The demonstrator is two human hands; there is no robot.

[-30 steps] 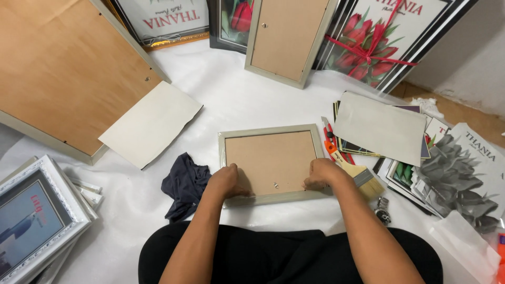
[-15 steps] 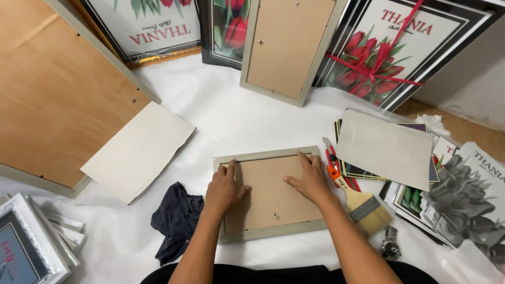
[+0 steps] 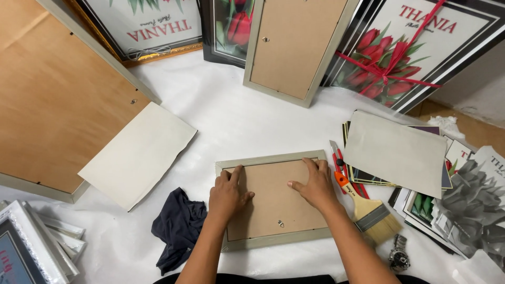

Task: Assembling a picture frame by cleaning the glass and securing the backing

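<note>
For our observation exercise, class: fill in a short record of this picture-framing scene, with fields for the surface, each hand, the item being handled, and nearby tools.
Surface: white sheet spread over the floor
Item handled: small pale-grey picture frame lying face down, brown board backing up
Left hand: flat on the backing, by the frame's left edge
Right hand: flat on the backing, near the upper right corner
Nearby tools: orange-handled flat paintbrush right of the frame; crumpled dark blue cloth to its left
Also near: silver wristwatch below the brush
</note>
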